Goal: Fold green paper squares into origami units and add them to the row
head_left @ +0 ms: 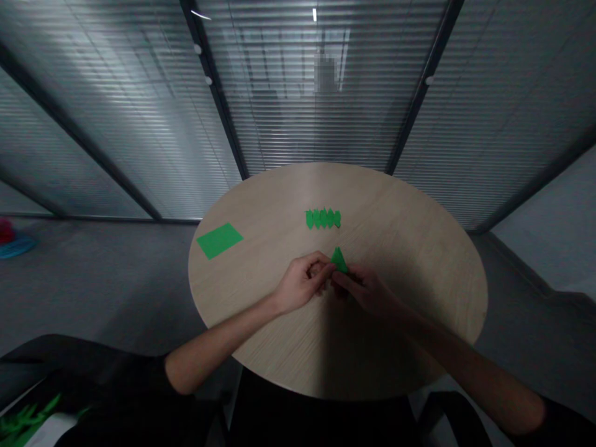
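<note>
Between my two hands, above the middle of the round table, is a small folded piece of green paper [339, 261] with a pointed top. My left hand [307, 279] pinches its lower left edge, thumb and fingers closed. From the other side my right hand [361, 287] grips its lower right edge with closed fingers. Just beyond the hands, a row of several small folded green paper shapes [323, 218] lies side by side. A flat green paper sheet [219, 240] rests near the table's left edge.
The round wooden table [270, 205] stands against glass panels with blinds [288, 124]. Black chair armrests [449, 410] are close to the near edge. At lower left, green leafy things [30, 422] sit by a white object. Pink and blue items [16, 247] lie on the floor far left.
</note>
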`<act>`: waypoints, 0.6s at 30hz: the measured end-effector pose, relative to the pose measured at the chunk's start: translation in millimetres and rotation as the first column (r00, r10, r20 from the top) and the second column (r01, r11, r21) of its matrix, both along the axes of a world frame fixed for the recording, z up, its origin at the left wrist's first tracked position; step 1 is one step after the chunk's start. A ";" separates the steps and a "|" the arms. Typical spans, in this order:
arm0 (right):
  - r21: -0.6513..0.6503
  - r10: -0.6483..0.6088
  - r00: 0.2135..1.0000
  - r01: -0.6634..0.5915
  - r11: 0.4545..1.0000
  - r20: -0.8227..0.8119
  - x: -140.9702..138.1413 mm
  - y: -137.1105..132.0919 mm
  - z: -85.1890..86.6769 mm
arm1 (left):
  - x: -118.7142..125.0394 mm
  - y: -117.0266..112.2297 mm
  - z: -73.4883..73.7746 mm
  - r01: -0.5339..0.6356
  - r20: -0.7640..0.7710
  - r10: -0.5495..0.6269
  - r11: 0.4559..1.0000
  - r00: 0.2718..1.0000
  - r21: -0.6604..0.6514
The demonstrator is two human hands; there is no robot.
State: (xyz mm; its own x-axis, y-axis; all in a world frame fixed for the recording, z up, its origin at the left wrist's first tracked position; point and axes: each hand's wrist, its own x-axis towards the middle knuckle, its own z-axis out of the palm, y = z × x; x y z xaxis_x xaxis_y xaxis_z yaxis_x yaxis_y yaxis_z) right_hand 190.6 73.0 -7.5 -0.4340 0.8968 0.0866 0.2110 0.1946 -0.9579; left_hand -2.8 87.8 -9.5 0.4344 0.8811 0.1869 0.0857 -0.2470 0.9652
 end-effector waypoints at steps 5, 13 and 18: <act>0.049 -0.048 0.999 0.049 0.998 -0.024 -0.7 -0.7 2.5 | -2.4 1.3 -2.4 -0.035 -0.020 0.036 0.996 0.999 0.077; 0.027 -0.090 0.996 0.090 0.996 -0.022 -3.4 -0.1 2.7 | -5.1 0.7 -5.1 -0.111 -0.057 0.130 0.961 0.990 0.252; 0.030 -0.089 0.996 0.090 0.995 -0.030 -2.8 1.5 1.5 | -4.2 0.2 -2.7 -0.104 -0.072 0.127 0.959 0.989 0.264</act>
